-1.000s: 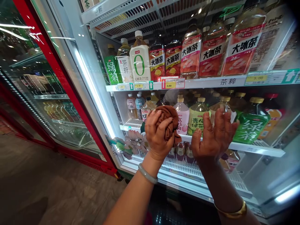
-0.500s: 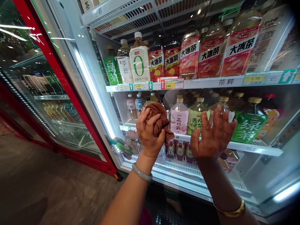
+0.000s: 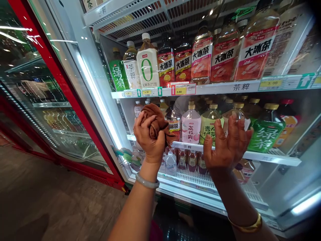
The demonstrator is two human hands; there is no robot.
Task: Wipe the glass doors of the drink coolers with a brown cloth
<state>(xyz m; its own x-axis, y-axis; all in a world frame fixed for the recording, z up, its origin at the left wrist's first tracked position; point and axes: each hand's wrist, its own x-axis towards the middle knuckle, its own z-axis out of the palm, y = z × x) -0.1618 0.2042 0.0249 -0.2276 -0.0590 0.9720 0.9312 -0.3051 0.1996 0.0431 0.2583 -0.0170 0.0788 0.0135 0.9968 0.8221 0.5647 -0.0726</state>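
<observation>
My left hand (image 3: 147, 137), with a pale bangle at the wrist, is closed around a crumpled brown cloth (image 3: 156, 118). It is in front of the middle shelf of a lit drinks fridge, covering some of the bottles there. To the right, my right hand (image 3: 227, 145) has its fingers stretched out and spread, holding nothing. A gold bracelet (image 3: 247, 227) circles that wrist. Between the hands stand a pink bottle (image 3: 191, 124) and a yellow-green bottle (image 3: 209, 124). Reflections hint at a glass pane in front of the shelves, but whether the hands touch it I cannot tell.
Several tea bottles (image 3: 200, 62) line the upper shelf above a price rail (image 3: 213, 87). A green bottle (image 3: 267, 132) stands right of my right hand. Smaller bottles occupy the low shelf (image 3: 193, 177). A red door frame (image 3: 62, 110) slants along the left, beside the floor (image 3: 82, 204).
My left hand has moved left and slightly up with the cloth, uncovering a bottle beside the pink one and a small clear one below. My right hand has stayed nearly still.
</observation>
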